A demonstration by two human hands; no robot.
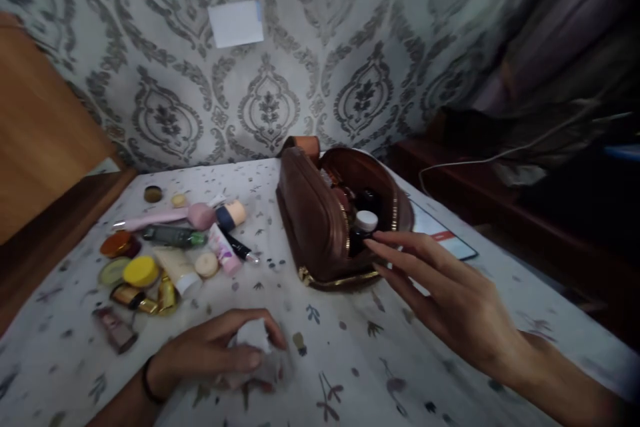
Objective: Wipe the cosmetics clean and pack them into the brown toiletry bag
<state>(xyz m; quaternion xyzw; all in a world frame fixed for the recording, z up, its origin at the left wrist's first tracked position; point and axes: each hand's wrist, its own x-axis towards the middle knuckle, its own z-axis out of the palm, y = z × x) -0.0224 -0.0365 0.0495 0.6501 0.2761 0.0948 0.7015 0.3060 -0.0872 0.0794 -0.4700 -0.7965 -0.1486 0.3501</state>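
Head view: lower left, the left hand (pixel 210 347) clasps a blurred pale item (pixel 253 333); right of centre, the right hand (pixel 450 297), grip unclosed — seemingly reaching into the brown bag (pixel 307 213), whose white-capped container (pixel 367 221) would need a curled grip.

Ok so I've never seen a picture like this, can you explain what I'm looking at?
There's no machine: just a person's bare left hand and right hand, filmed by a camera worn on that person's head, facing forward and down. A floral cloth covers the surface. On the picture's left lie small tubes and containers, including a round yellow container and a pink-and-white tube. The brown bag is open, with things inside. The left hand holds a wrinkled whitish thing, too blurred to name. The right hand is at the bag's opening, near a white-topped item; I can't tell whether they touch.
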